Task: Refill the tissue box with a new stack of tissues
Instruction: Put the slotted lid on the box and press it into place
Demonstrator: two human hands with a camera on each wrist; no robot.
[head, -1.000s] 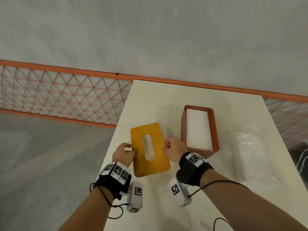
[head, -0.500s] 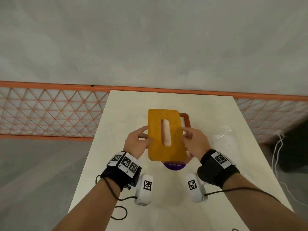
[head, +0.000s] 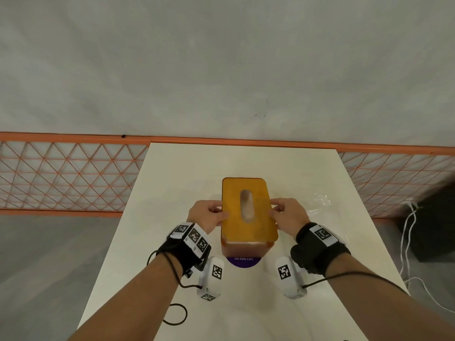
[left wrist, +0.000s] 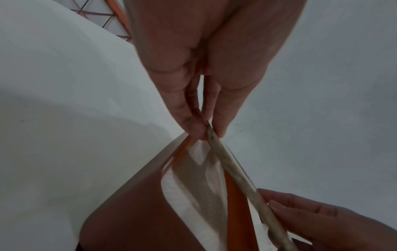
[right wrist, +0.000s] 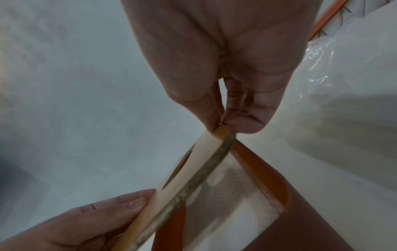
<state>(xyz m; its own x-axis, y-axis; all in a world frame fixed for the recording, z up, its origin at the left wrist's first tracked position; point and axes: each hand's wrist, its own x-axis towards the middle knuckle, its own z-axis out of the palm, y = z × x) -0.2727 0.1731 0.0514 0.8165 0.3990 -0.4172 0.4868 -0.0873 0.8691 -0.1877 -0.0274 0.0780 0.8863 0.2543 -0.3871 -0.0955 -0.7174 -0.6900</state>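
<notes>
Purple shows first, nearest the front edge of the white table (head: 172,183): a round sticker (head: 243,261) with small print peeks out from under the near wall of the orange tissue box (head: 243,249). The box stands about midway between the left and right edges, its long sides running from front to back.

Over it sits the yellow wooden lid (head: 248,217) with an oval slot along its middle. From the head view the lid seems to lie almost flat on the box, hiding what is inside. The left hand (head: 208,215) pinches the lid's left long edge, thumb on top and fingers curled beneath; the right hand (head: 286,216) pinches the right long edge the same way.

Both wrist views tell more. In each the lid is seen edge-on and stands clear of the rim, with a gap beneath it, and through that gap lies the white stack of tissues (left wrist: 193,191) inside the orange walls, filling the box close to its rim. The left wrist view shows the thumb and fingertips (left wrist: 194,125) clamped on the lid's thin edge, with the other hand gripping farther along it. The right wrist view shows the same pinch from the opposite side.

Right of the box, toward the right edge, lies a crumpled clear plastic wrapper (head: 320,201). Behind the far edge runs an orange mesh railing (head: 73,178).
</notes>
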